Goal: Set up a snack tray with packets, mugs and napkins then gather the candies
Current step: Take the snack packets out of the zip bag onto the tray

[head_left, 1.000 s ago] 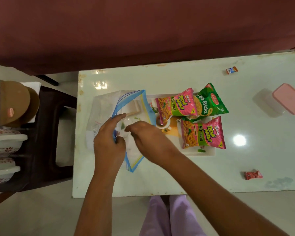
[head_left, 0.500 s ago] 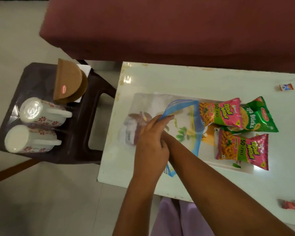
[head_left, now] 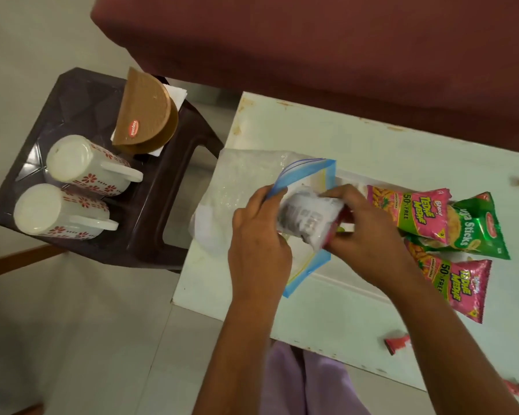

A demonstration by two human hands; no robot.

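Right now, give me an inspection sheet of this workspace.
Surface: white table, worn edges.
Job's things: three snack packets on white tray; zip bag open; two mugs lying on dark stool; loose candies.
Clutter: brown holder over napkins.
Grippers: left hand holds bag mouth; right hand grips a packet there.
Cables: nothing seen.
Surroundings: maroon sofa, tiled floor.

I see the bag (head_left: 252, 187) at the counter's (head_left: 387, 151) left edge, three packets (head_left: 408, 215) on the tray (head_left: 342, 283) right of it, candies (head_left: 397, 344) near the front edge, two mugs (head_left: 84, 169) on the stool (head_left: 168, 187) left of the counter.
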